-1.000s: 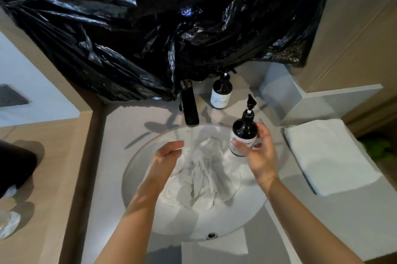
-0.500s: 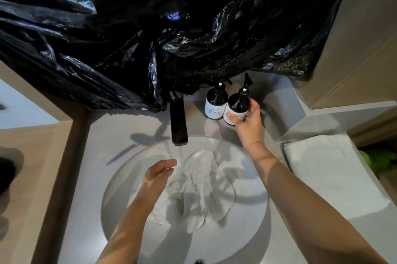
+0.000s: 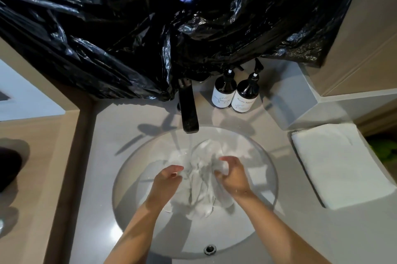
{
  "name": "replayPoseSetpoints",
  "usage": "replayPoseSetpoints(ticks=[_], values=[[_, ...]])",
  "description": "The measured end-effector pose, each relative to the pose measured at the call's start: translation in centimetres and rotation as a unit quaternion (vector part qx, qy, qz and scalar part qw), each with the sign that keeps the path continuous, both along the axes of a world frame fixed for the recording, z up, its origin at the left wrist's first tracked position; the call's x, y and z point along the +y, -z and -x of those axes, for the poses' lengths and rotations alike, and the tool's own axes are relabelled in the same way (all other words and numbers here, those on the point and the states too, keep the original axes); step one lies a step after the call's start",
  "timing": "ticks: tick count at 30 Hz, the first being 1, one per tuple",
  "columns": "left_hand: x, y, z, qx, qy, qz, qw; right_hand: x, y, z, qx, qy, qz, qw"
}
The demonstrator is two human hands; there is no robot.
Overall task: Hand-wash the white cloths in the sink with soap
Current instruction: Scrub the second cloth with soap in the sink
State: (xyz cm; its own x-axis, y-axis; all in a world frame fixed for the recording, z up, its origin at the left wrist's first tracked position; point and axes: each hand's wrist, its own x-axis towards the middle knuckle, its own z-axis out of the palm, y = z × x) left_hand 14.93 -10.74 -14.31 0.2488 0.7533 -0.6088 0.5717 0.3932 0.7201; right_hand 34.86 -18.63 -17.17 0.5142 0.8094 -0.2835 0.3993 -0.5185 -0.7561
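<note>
Wet white cloths point(image 3: 200, 190) lie bunched in the round sink point(image 3: 137, 210), under water running from the black faucet point(image 3: 189, 111). My right hand point(image 3: 233, 174) grips a fold of the cloths on their right side, fingers curled round it. On the left side, my left hand point(image 3: 167, 180) rests against the cloths with its fingers bent at the fabric's edge. Two dark soap pump bottles point(image 3: 243, 96) stand side by side on the counter behind the sink, right of the faucet.
A folded white towel point(image 3: 341, 162) lies on the counter to the right. Black plastic sheeting point(image 3: 171, 27) hangs over the back wall above the faucet. A wooden ledge point(image 3: 32, 177) runs along the left with a dark object at its edge.
My right hand has let go of the soap bottle, now standing beside the other bottle, and came down into the sink to grip the cloths. My left hand stays at the cloths.
</note>
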Motion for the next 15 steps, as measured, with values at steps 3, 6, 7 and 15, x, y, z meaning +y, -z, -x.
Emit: replayPoseSetpoints(ticks=[3,6,7,15], values=[[0.1,2.6,-1.1,0.106,0.136,-0.006,0.985,-0.7,2.1,1.5,-0.111,-0.09,0.225,0.964],[-0.8,4.2,-2.0,0.208,0.225,-0.025,0.952,-0.4,2.7,3.2,-0.279,-0.164,0.263,0.909],[-1.1,4.4,-2.2,0.242,0.261,-0.044,0.934,-0.2,3.1,3.6,-0.292,-0.169,0.249,0.908],[-0.5,4.7,-1.6,0.108,0.254,0.008,0.961,0.0,-1.6,1.3,0.224,0.109,0.04,0.968]])
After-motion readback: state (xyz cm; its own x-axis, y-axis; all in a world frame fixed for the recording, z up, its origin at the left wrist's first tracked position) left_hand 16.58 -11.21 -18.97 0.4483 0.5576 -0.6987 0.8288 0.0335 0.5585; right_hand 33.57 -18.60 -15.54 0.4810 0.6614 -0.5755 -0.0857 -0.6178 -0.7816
